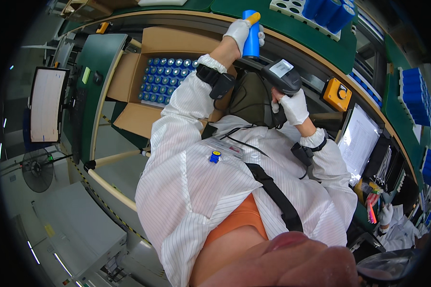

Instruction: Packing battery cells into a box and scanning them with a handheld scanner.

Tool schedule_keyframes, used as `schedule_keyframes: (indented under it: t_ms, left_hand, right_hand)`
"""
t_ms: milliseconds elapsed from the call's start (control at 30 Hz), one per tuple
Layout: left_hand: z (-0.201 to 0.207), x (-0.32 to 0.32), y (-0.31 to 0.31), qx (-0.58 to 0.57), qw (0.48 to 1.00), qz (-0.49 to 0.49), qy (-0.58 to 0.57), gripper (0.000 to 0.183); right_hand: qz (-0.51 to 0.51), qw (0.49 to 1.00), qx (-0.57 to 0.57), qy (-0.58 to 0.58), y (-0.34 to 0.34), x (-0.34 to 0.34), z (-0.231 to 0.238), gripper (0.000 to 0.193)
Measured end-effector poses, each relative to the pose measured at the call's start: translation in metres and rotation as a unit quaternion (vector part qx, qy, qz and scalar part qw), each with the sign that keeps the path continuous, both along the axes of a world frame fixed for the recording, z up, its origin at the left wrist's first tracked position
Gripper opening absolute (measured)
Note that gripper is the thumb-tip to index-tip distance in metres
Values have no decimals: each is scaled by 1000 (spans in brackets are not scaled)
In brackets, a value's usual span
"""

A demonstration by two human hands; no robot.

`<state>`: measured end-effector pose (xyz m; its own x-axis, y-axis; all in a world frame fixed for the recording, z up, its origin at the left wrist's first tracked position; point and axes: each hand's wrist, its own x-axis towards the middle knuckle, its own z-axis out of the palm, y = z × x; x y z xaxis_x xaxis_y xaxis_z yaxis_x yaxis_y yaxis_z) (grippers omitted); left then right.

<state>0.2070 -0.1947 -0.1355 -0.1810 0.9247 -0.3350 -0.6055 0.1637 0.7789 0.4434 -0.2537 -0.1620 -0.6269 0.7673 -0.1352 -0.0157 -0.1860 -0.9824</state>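
My left hand [238, 32], in a white glove with a yellow thumb tip, is closed round a blue cylindrical battery cell [251, 43]. The cell stands roughly lengthwise in the picture, near the green bench's edge. To its right, my right hand [293, 107], also gloved with some bare fingers showing, grips the handle of a dark grey handheld barcode scanner [281, 79]. The scanner's head is a short distance from the cell's lower end, not touching it. Part of the scanner's handle is hidden by my fingers.
An open cardboard box [129, 112] holding rows of blue cells sits left of my lap. A white holder [292, 10] with several cells is on the green bench [273, 26]. A yellow box [337, 94] is fixed at the bench edge, beside a paper sheet [360, 138]. A monitor [48, 105] stands far left.
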Motion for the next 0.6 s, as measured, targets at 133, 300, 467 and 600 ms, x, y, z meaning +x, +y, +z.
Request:
schedule_keyframes:
  t_ms: [133, 300, 467, 600]
  left_hand:
    - [27, -3, 14, 73, 995, 5, 68, 26]
    - [84, 0, 60, 209, 937, 8, 281, 28]
    - [121, 8, 124, 211, 798, -12, 564, 45]
    - [107, 2, 174, 228, 816, -54, 528, 49]
  right_hand:
    - [-5, 1000, 12, 0, 1, -2, -1, 18]
    - [11, 995, -37, -92, 9, -2, -24, 20]
    - [20, 994, -40, -100, 26, 2, -27, 22]
    - [18, 995, -16, -99, 40, 5, -32, 22]
